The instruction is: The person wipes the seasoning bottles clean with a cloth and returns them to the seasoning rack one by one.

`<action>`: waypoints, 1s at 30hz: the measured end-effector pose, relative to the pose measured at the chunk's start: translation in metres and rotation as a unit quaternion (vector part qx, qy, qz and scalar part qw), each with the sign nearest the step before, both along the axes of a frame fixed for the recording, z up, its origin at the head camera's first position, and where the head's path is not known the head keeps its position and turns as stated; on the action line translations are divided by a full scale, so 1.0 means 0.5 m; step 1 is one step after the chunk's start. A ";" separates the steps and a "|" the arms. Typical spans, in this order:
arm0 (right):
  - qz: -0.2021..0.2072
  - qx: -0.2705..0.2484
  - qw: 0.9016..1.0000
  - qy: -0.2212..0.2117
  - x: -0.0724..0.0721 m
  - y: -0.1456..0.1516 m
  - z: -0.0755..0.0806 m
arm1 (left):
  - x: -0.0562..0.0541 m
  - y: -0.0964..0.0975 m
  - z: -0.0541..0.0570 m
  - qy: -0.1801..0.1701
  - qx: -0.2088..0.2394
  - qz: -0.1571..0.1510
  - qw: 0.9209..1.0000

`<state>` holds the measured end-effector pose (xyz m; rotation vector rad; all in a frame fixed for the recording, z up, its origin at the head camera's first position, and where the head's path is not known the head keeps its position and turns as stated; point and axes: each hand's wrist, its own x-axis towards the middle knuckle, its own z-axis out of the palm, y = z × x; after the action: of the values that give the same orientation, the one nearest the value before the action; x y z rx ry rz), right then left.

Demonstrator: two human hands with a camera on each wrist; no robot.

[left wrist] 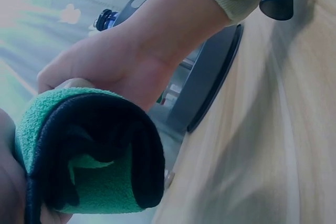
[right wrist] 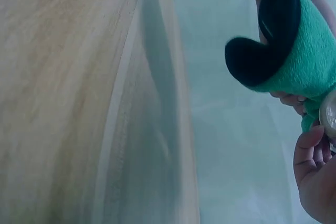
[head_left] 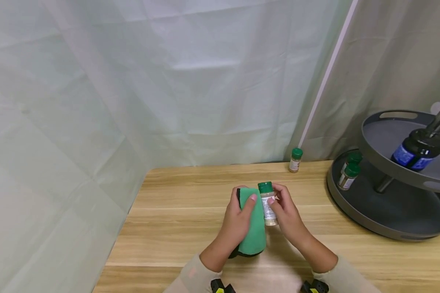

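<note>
My left hand [head_left: 238, 219] grips a folded green cloth [head_left: 252, 228] with black edging, thumb across its front. In the left wrist view the cloth [left wrist: 89, 103] shows as a loose roll with a dark inner side. My right hand [head_left: 287, 211] holds a spice jar [head_left: 269, 211] with a green cap and white label, upright against the cloth's right side. The right thumb lies on the label. Over the wooden table, both hands are close together. In the right wrist view only the round bottom of the jar [right wrist: 329, 114] shows beside the cloth.
Another green-capped spice jar [head_left: 295, 160] stands at the table's back edge. On the right, a grey two-tier tray [head_left: 399, 219] carries two more green-capped jars [head_left: 348, 177] below and a dark bottle with a blue label [head_left: 412, 154] above. A pale curtain [head_left: 220, 89] hangs behind the wooden table [head_left: 176, 228].
</note>
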<state>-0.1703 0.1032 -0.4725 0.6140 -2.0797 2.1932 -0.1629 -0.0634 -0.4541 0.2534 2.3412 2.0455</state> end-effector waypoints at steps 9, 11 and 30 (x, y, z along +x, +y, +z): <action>-0.022 0.019 0.999 0.021 -0.001 0.001 -0.006 | 0.001 -0.003 0.000 -0.008 0.011 -0.027 1.000; -0.044 0.017 0.999 0.020 -0.001 0.001 -0.005 | 0.002 -0.001 -0.002 -0.009 0.006 -0.047 0.999; -0.052 0.004 0.998 -0.023 -0.008 0.009 0.005 | 0.007 0.011 -0.007 -0.007 -0.019 -0.028 0.999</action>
<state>-0.1743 0.1079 -0.4699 0.4504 -2.0918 2.1640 -0.1591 -0.0579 -0.4575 0.2976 2.3337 1.9701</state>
